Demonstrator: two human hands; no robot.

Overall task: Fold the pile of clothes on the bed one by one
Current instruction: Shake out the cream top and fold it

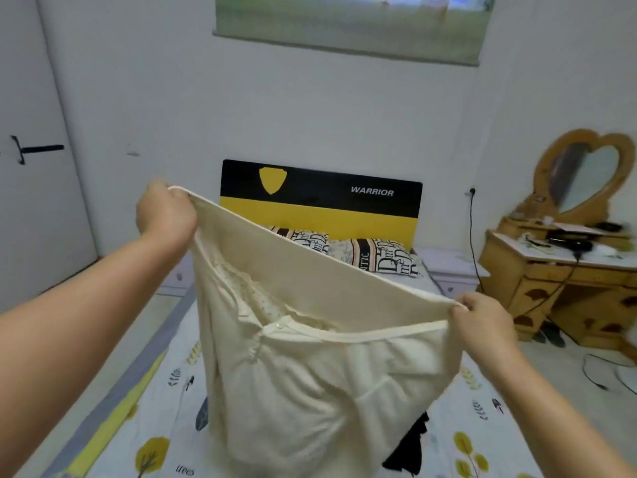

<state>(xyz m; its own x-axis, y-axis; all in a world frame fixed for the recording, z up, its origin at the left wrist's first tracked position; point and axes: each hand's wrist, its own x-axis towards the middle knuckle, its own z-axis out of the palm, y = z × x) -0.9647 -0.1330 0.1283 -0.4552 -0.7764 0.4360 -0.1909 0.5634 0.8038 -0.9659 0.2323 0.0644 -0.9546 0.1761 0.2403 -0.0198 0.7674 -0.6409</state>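
A cream garment (310, 357) with a lace-trimmed, buttoned neckline hangs in the air above the bed (144, 426). My left hand (165, 212) grips its upper left corner, raised high. Lower and to the right, my right hand (482, 322) pinches the other corner, so the top edge runs taut and slanted between them. The garment's lower part bunches down toward the sheet. A black piece of clothing (410, 450) lies on the bed, partly hidden behind the cream fabric.
The bed has a white sheet printed with yellow trees and two patterned pillows (379, 257) by a black and yellow headboard (320, 205). A wooden dressing table (558, 270) with a heart-shaped mirror stands right; cables lie on the floor there. A white door is left.
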